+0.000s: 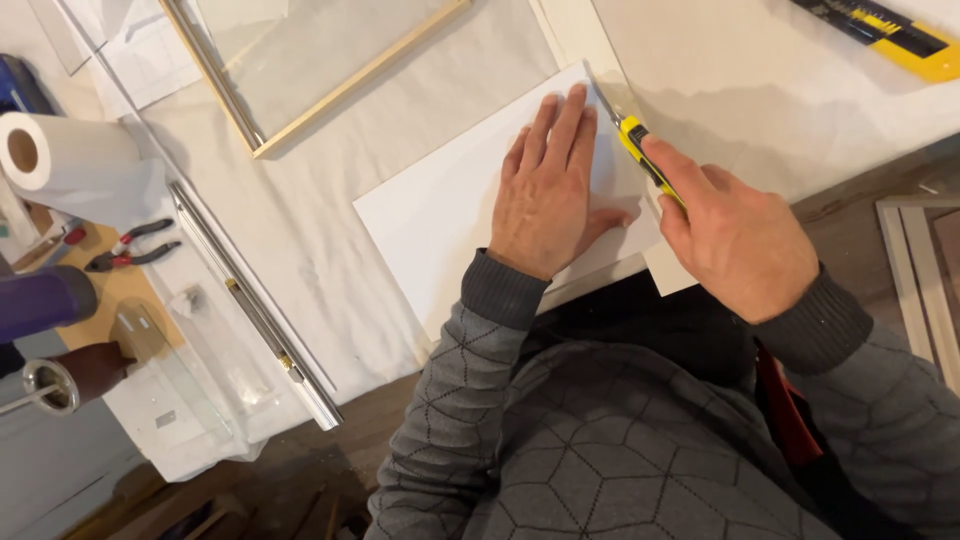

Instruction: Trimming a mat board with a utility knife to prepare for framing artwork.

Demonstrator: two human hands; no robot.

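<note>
Near the middle of the frame, the left hand (548,195) lies flat and spread, grasping nothing, pressing down a white sheet of board (440,215) on the cloth-covered table (300,230). Just right of it, the right hand (735,240) grips a yellow utility knife (645,160), its blade running along the sheet's right edge toward the upper corner. The step in hand looks like a trimming cut. Finishing it probably calls for a steady, straight draw with the sheet pinned and fingers clear.
</note>
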